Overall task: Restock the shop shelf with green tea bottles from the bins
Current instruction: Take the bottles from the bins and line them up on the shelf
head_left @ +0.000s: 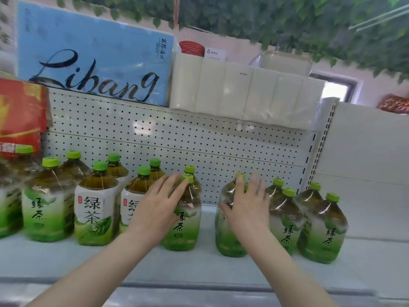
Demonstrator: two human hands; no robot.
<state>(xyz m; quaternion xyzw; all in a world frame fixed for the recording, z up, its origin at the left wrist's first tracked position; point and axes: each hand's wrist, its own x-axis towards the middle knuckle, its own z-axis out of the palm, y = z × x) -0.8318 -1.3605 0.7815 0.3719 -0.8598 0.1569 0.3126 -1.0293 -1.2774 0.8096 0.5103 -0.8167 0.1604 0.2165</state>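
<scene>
Green-capped bottles [95, 209] crowding shelf [199, 273], tissue packs [95, 56] above

We look from head height, close in, straight at the shelf [221, 269], facing forward and slightly down; only one view.

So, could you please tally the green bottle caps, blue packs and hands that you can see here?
Green plastic bottle caps: 14 (one partly behind fingers)
Blue plastic-wrapped paper pack: 1
Bare hands: 2, left hand and right hand
Total: 17
</scene>
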